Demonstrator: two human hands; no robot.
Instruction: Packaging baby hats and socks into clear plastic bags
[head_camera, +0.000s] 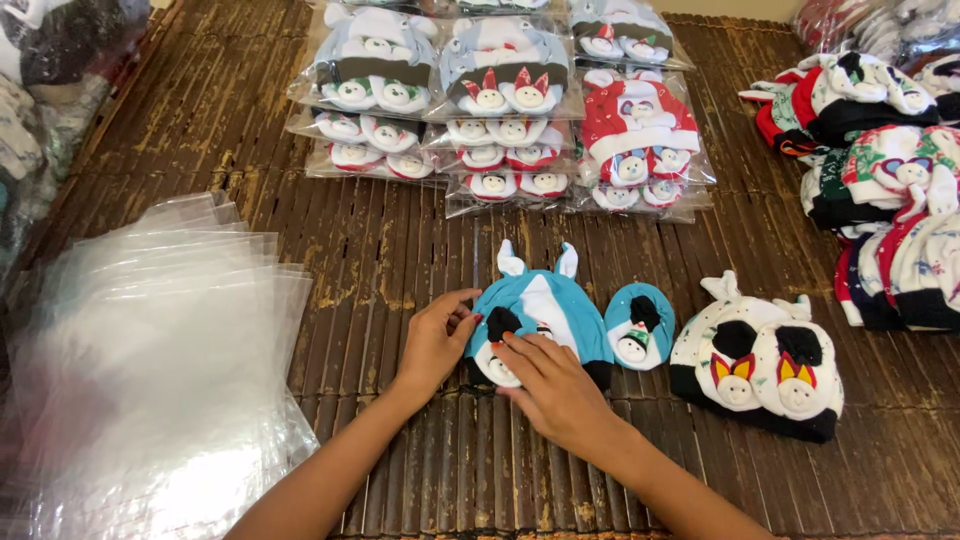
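Hands (500, 365) on teal hat (545, 305), loose bootie (640, 325) beside, bagged sets (500, 110) behind

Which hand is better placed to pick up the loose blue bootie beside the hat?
Likely the right hand: it rests nearest the blue bootie, while the left hand holds the blue hat's far edge.

Left hand (435, 340), right hand (555, 385) flat, fingers seemingly extended.

A single head-worn camera looks steeply down and forward over the dark slatted desk (420, 470), close enough that the person's forearms enter from the lower edge, and the desk's far edge lies at the frame's top
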